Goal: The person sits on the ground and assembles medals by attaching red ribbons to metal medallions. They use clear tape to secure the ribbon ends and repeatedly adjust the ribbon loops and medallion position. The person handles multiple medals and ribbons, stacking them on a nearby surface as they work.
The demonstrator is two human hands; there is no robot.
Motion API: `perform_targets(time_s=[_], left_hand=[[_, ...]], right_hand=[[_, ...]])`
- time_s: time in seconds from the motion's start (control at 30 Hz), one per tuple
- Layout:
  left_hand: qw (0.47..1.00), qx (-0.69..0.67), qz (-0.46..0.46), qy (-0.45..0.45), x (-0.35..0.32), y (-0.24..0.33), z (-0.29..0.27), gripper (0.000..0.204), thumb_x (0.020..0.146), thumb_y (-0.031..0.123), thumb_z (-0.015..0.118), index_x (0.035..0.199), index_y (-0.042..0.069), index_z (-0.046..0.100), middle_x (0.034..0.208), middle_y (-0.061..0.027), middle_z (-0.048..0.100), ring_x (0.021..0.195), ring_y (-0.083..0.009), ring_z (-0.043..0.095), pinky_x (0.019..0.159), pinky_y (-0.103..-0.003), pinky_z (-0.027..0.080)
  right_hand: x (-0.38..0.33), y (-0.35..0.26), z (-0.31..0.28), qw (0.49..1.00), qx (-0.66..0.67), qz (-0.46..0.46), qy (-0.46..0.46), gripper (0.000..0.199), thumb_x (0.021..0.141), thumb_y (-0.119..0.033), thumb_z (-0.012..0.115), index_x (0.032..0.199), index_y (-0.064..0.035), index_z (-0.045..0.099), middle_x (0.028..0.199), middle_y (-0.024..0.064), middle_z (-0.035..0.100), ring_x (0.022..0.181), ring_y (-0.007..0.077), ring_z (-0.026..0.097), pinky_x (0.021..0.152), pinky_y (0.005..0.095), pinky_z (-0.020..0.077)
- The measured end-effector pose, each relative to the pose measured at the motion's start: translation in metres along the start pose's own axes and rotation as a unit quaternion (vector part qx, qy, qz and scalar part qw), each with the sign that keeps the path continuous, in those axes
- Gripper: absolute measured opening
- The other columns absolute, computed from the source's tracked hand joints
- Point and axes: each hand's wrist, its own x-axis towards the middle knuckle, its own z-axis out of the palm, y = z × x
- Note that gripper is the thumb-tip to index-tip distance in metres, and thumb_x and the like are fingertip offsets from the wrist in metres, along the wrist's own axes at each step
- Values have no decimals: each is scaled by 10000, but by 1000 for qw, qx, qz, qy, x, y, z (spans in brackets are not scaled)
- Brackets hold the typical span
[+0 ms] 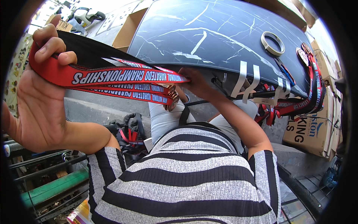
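Left hand (39, 93) is raised at the left edge of view, fingers (56, 44) curled shut over a bundle of red-and-black lanyard ribbons (123, 80), thumb side toward the camera. The ribbons run taut from that grip rightward across the view to the right hand (197, 84), which sits just below the near edge of the dark marble-pattern surface (209, 33). Right hand fingers are closed on the far end of the ribbons, pinching them; fingertips are mostly hidden behind the ribbon, so the exact grip can't be told. A few bronze-coloured medals (172, 98) hang from the ribbons just left of the right hand, stacked against each other.

On the surface: a roll of tape (272, 43) near the right end, lying flat, and blue-handled scissors (285, 71) just beside it. 4 cut tape strips (250, 80) are stuck to the near edge and hang down. More medals with red-and-black ribbons (311, 82) drape over the right end of the surface. Cardboard boxes (313, 130) stand below at right. Another heap of ribbons (130, 136) lies low, near the left elbow.
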Motion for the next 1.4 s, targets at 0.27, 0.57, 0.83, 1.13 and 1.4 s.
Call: perform_targets(time_s=[0.27,0.57,0.83,1.13,1.4], left_hand=[[996,71,-12,53,3,15,3,1404,554,195,866,1472,-19,-174,1284,-132,260,1171,-263,370,994,-412,313],[997,59,-13,50,-4,23,-7,1385,571,198,846,1483,-42,-168,1254,-117,295,1117,-232,401,968,-396,334],[999,41,-12,33,1,19,-3,1371,581,194,846,1483,-36,-162,1252,-121,298,1125,-240,396,978,-401,322],[998,40,15,51,-8,21,-3,1373,580,157,843,1472,-54,-179,1265,-122,278,1134,-245,384,979,-413,307],[1000,-26,3,-11,-6,-4,5,1373,596,186,848,1472,-52,-182,1265,-124,276,1130,-247,378,963,-417,308]], right_hand=[[2,-3,36,993,-58,-105,-6,445,704,-298,847,1053,-77,682,897,52,600,913,227,498,838,367,404],[11,14,19,997,46,-62,10,384,733,-239,814,1078,-107,711,889,58,607,847,230,501,804,361,426],[6,0,35,988,-57,-143,20,336,712,-298,828,943,-87,706,792,46,543,792,218,457,781,359,390],[5,11,29,992,-8,-123,23,306,810,-115,742,1099,-65,654,940,51,605,900,184,539,847,340,427],[-20,2,-12,988,150,-34,-15,306,848,-47,689,1124,-46,559,949,64,623,885,135,627,791,301,517]])
